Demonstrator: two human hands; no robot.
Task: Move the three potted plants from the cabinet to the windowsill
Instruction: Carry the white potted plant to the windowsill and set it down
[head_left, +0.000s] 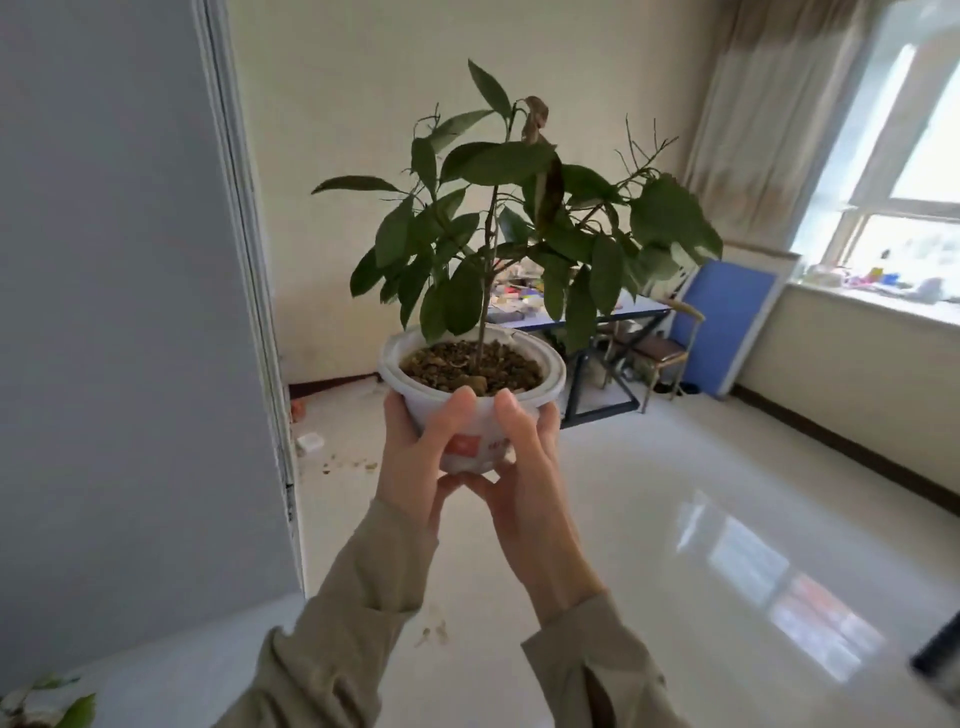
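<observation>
A leafy green plant in a white plastic pot (483, 415) with brown soil is held up in the air at the middle of the view. My left hand (415, 457) wraps the pot's left side and my right hand (524, 473) its right side and bottom, thumbs on the front wall. The windowsill (883, 306) runs along the far right under a bright window and carries several small items. Leaves of another plant (57, 709) peek in at the bottom left corner, on a white cabinet top (171, 665).
A grey wall panel (114, 312) with a white edge stands close on the left. A cluttered blue table (597, 312) and a chair (660, 353) sit at the far wall, beside a blue board (727, 322). Glossy white floor (701, 519) spreads between me and the window.
</observation>
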